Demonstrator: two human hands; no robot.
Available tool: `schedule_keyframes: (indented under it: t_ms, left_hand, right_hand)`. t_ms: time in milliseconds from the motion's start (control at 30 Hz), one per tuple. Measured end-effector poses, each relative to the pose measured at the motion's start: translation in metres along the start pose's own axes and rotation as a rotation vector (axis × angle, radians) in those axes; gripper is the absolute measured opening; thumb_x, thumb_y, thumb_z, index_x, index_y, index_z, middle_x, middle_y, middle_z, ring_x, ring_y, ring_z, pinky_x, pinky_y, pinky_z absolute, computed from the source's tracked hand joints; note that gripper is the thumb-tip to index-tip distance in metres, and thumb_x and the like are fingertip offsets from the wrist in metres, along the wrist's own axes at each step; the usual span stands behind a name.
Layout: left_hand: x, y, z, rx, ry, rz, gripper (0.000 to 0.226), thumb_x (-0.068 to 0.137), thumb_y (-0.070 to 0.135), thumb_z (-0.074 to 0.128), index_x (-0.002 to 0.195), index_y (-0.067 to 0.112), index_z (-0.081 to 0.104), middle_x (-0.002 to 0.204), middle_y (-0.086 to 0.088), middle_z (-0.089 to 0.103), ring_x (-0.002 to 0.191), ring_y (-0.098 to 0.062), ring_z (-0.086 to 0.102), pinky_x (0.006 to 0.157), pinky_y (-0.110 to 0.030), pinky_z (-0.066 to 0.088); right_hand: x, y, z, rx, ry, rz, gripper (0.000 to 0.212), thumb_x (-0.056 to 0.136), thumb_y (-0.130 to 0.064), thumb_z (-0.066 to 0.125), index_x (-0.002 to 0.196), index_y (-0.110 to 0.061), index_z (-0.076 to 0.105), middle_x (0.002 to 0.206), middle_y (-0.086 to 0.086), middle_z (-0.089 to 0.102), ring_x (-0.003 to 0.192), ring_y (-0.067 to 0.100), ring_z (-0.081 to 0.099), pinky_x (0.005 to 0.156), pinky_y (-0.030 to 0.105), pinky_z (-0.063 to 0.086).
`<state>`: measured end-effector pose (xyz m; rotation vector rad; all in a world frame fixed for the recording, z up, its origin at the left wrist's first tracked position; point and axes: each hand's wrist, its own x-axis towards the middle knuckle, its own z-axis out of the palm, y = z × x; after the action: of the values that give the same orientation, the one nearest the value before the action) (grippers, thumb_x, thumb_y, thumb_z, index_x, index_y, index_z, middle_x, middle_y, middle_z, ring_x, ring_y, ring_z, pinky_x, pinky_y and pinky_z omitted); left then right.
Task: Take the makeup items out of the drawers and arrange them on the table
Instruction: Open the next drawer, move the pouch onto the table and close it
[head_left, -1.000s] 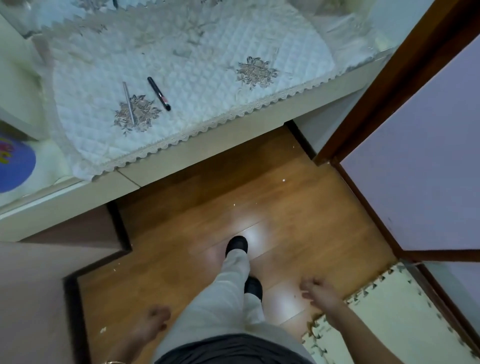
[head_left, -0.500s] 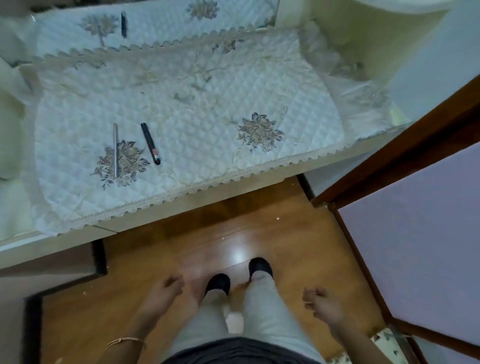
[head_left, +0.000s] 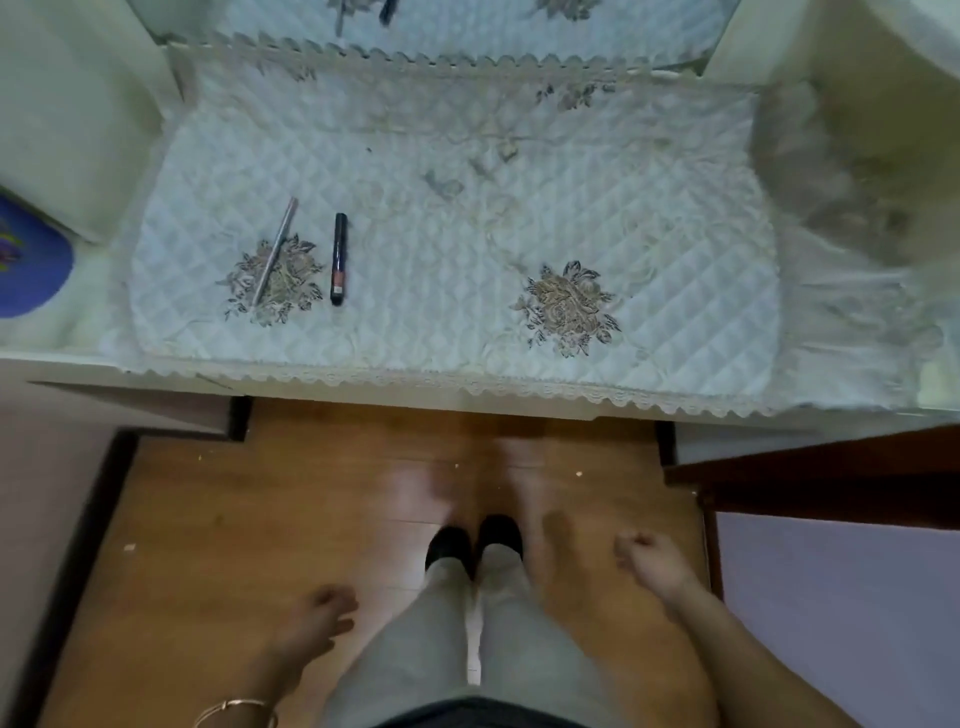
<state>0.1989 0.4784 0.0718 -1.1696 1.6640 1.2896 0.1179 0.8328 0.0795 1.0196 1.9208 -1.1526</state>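
Observation:
Two makeup items lie on the quilted white cloth of the dressing table (head_left: 467, 249): a thin silver pencil (head_left: 274, 251) over the left embroidered flower, and a black tube with a pinkish band (head_left: 339, 258) just right of it. My left hand (head_left: 322, 616) hangs low beside my left leg, fingers loosely curled, holding nothing. Beside my right leg, my right hand (head_left: 649, 564) is also loosely curled and holds nothing. Both hands are well below the table's front edge. No drawer front is visible.
A mirror (head_left: 441, 26) at the back reflects the cloth and items. A blue round object (head_left: 26, 260) sits at the far left. A dark wooden door frame (head_left: 810, 478) stands on the right. My feet are on the wooden floor (head_left: 260, 519) before the table.
I have stepped up square to the table, which now fills the upper view. Both hands stay down at my sides, holding nothing. The two items have not moved on the cloth.

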Motion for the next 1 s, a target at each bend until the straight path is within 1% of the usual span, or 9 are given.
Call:
schedule_keyframes:
  t_ms: [100,233,333,433,500,667,767,867,1000]
  left_hand:
    - [0.009,0.019,0.005,-0.047,0.022,0.032,0.022,0.093,0.021,0.048,0.11,0.009,0.055,0.107,-0.009,0.061,0.086,-0.02,0.058,0.068,-0.027,0.038]
    - [0.046,0.066,0.012,-0.112,0.019,0.077,0.018,0.094,0.02,0.045,0.111,0.013,0.051,0.115,-0.008,0.057,0.101,-0.023,0.054,0.086,-0.033,0.037]
    - [0.083,0.102,0.022,-0.173,0.009,0.139,0.026,0.095,0.017,0.043,0.12,0.012,0.05,0.118,-0.008,0.055,0.105,-0.021,0.052,0.09,-0.033,0.037]
    - [0.121,0.133,0.026,-0.345,-0.013,0.142,0.036,0.095,0.012,0.044,0.131,0.011,0.042,0.118,-0.006,0.051,0.113,-0.022,0.05,0.095,-0.033,0.038]
    - [0.141,0.15,0.024,-0.493,-0.04,0.137,0.04,0.094,0.007,0.042,0.134,0.01,0.039,0.117,-0.004,0.05,0.119,-0.021,0.047,0.1,-0.033,0.035]
    - [0.157,0.168,0.011,-0.749,-0.106,0.079,0.029,0.09,-0.004,0.038,0.071,0.01,0.055,0.076,-0.004,0.057,0.072,-0.01,0.056,0.075,-0.024,0.047]
    - [0.15,0.164,0.009,-0.689,-0.083,0.09,0.027,0.091,-0.003,0.037,0.073,0.01,0.052,0.079,-0.004,0.058,0.076,-0.009,0.058,0.072,-0.023,0.046]
    - [0.136,0.15,0.009,-0.657,-0.096,0.099,0.025,0.094,0.003,0.035,0.077,0.011,0.052,0.085,-0.004,0.059,0.082,-0.012,0.059,0.08,-0.028,0.044]
    - [0.096,0.119,0.003,-0.343,0.004,0.236,0.011,0.093,0.017,0.046,0.093,0.013,0.057,0.099,-0.007,0.065,0.094,-0.021,0.061,0.082,-0.032,0.046]
  right_hand:
    - [0.004,-0.025,0.011,0.031,-0.1,-0.017,0.025,0.092,-0.01,0.048,0.069,-0.014,0.057,0.082,0.013,0.059,0.084,0.024,0.052,0.065,0.029,0.041]
    - [0.022,-0.062,0.044,0.038,-0.146,-0.03,0.017,0.09,-0.004,0.049,0.088,0.004,0.064,0.091,0.023,0.057,0.071,0.021,0.05,0.055,0.023,0.033]
    - [0.042,-0.083,0.07,0.089,-0.136,-0.047,0.031,0.09,-0.005,0.049,0.112,0.017,0.054,0.099,0.03,0.06,0.092,0.024,0.057,0.056,0.018,0.039]
    - [0.059,-0.103,0.093,0.302,-0.167,-0.016,0.031,0.091,-0.007,0.047,0.117,0.009,0.054,0.109,0.029,0.06,0.098,0.029,0.058,0.08,0.04,0.05]
    - [0.076,-0.111,0.104,0.496,-0.224,0.021,0.019,0.092,-0.01,0.046,0.102,-0.006,0.061,0.092,0.009,0.06,0.08,0.019,0.055,0.071,0.04,0.049]
    - [0.102,-0.108,0.116,0.821,-0.242,0.153,0.019,0.094,-0.012,0.042,0.078,-0.017,0.051,0.077,-0.002,0.053,0.058,0.003,0.057,0.054,0.016,0.049]
    - [0.093,-0.105,0.116,0.835,-0.24,0.157,0.019,0.095,-0.014,0.042,0.079,-0.016,0.052,0.077,-0.001,0.062,0.068,0.005,0.063,0.073,0.02,0.043]
    - [0.077,-0.097,0.115,0.793,-0.234,0.159,0.022,0.095,-0.014,0.041,0.077,-0.016,0.053,0.055,-0.003,0.07,0.066,0.008,0.063,0.067,0.02,0.042]
    - [0.033,-0.082,0.113,0.503,-0.212,0.096,0.02,0.095,-0.017,0.043,0.101,-0.007,0.059,0.092,0.005,0.062,0.081,0.014,0.057,0.076,0.027,0.048]
